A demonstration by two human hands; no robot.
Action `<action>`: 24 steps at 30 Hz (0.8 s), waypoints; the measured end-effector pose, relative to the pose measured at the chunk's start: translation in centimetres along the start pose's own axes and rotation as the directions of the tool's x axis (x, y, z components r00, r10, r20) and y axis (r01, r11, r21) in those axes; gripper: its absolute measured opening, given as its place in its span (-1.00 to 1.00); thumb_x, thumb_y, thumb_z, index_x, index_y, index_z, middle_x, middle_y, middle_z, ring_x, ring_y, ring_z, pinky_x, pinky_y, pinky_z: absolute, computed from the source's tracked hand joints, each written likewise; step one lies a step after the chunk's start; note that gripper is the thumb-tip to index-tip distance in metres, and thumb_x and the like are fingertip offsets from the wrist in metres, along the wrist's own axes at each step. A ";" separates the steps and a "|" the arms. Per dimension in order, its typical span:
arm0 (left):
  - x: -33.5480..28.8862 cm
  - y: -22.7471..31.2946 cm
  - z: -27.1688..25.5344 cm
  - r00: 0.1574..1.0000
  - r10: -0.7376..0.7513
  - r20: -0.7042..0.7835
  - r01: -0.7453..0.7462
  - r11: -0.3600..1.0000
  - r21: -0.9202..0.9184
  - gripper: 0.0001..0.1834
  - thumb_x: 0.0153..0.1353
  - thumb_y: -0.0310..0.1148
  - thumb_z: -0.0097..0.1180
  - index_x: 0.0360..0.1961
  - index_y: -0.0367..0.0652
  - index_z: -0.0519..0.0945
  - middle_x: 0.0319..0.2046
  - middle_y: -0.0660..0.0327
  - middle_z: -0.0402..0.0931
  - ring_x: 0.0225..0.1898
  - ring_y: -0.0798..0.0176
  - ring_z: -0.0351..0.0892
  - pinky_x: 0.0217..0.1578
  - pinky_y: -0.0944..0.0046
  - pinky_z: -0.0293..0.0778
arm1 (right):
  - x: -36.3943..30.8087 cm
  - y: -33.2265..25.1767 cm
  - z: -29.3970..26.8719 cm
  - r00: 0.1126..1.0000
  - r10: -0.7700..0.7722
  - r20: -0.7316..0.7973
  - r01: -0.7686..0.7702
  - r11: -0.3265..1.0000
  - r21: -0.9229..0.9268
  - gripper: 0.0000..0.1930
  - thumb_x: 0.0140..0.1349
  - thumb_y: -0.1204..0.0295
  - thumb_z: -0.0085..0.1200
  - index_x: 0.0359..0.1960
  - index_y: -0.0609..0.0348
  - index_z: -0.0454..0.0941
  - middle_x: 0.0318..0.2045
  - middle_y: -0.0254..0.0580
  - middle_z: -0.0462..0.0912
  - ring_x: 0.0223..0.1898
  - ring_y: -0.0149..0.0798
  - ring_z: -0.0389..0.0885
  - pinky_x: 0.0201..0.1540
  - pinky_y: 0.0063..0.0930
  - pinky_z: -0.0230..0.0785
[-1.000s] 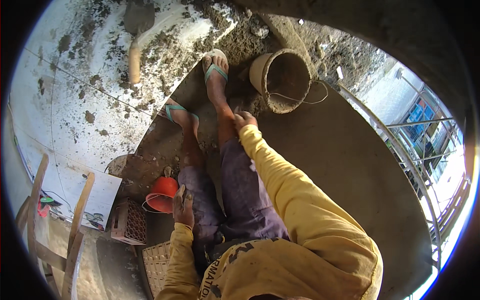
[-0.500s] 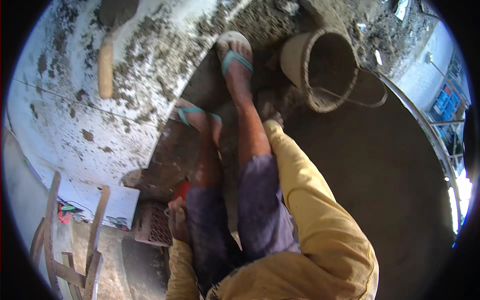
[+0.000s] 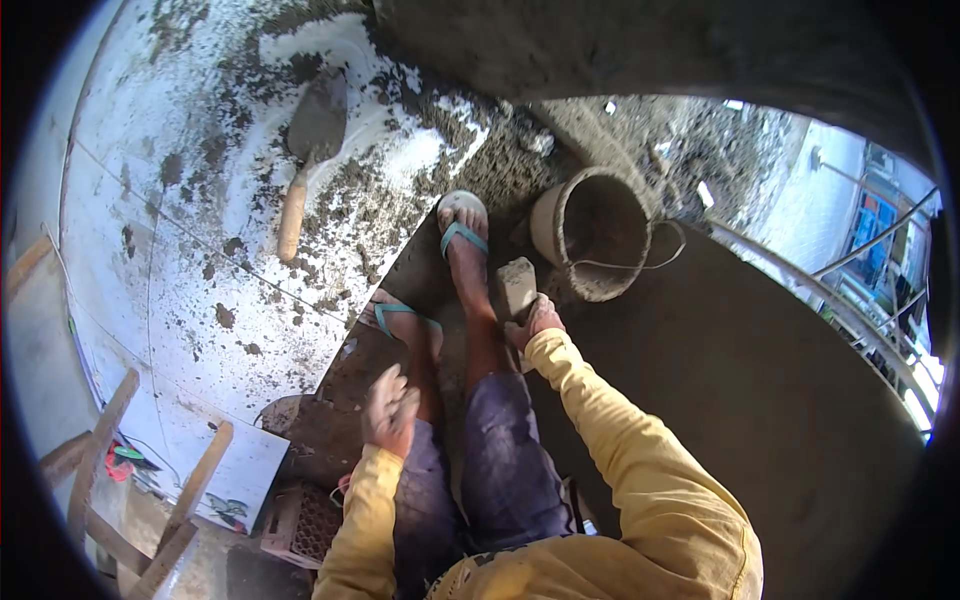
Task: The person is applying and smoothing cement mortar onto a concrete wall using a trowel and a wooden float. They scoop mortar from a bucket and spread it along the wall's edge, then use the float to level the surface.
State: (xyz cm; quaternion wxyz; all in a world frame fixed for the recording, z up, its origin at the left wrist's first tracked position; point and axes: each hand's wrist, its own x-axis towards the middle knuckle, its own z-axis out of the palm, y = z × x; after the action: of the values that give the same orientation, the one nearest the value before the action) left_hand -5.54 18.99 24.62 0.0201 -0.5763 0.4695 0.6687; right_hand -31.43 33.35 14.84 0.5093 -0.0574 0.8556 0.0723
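Observation:
My right hand (image 3: 541, 318) grips a grey, mortar-caked rectangular block (image 3: 517, 284), held upright beside my right shin. The block's lower end is partly hidden by the hand, and I cannot tell its kind. My left hand (image 3: 390, 412) hovers over my left knee, slightly blurred, its fingers apart and nothing visible in them. Just beyond the block, a mortar-crusted bucket (image 3: 590, 225) with a wire handle stands tilted on its side or leaning. A trowel (image 3: 305, 170) with a wooden handle lies on the white, mortar-spattered panel at the far left.
The white panel (image 3: 215, 345) spans the left, its edge by my sandalled feet. A reddish crate (image 3: 300, 525) sits low, near my left forearm. Wooden legs or bars (image 3: 105, 455) rise at the lower left. A grey plastered surface (image 3: 720, 370) curves along my right side.
My left hand has risen from beside the red thing near the crate to above my knee. My right hand has come into fuller view with the block. The whole view has shifted.

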 end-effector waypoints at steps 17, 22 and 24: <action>14.7 16.7 20.2 0.937 0.010 -0.351 -0.227 0.779 -0.585 -0.23 0.09 -0.39 0.31 0.26 -0.26 0.16 -0.01 0.02 0.40 -0.05 0.15 0.46 -0.03 0.19 0.46 | -11.3 -13.9 -19.7 0.493 -0.748 -0.444 0.832 0.555 -0.011 -0.37 0.19 0.38 0.26 0.28 0.30 0.34 -0.02 0.03 0.61 -0.01 -0.09 0.63 0.07 -0.32 0.47; 22.8 17.1 20.2 0.953 0.041 -0.301 -0.259 0.626 -0.735 -0.37 0.13 -0.34 0.27 0.19 -0.26 0.31 -0.06 0.15 0.46 -0.05 0.30 0.47 0.03 0.19 0.42 | -11.3 -6.7 -20.1 0.796 -0.540 -0.274 0.605 0.720 0.340 -0.60 0.25 0.48 0.16 0.13 0.25 0.44 -0.24 -0.08 0.69 -0.25 -0.17 0.69 -0.08 -0.36 0.50; 25.1 17.6 20.7 0.936 0.098 -0.339 -0.323 0.624 -0.712 -0.36 0.20 -0.26 0.23 0.27 -0.24 0.35 0.10 0.14 0.45 0.12 0.22 0.41 0.19 0.21 0.28 | -9.6 -2.2 -19.7 0.836 -0.530 -0.143 0.547 0.826 0.132 -0.56 0.21 0.33 0.22 0.10 0.22 0.48 -0.22 -0.02 0.68 -0.21 -0.12 0.69 -0.09 -0.31 0.51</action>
State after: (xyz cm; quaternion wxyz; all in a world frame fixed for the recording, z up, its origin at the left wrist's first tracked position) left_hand -39.46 9.76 13.27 -0.3648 -0.5565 0.2098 0.7164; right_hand -43.49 27.85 32.37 0.4684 -0.2571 0.8319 -0.1497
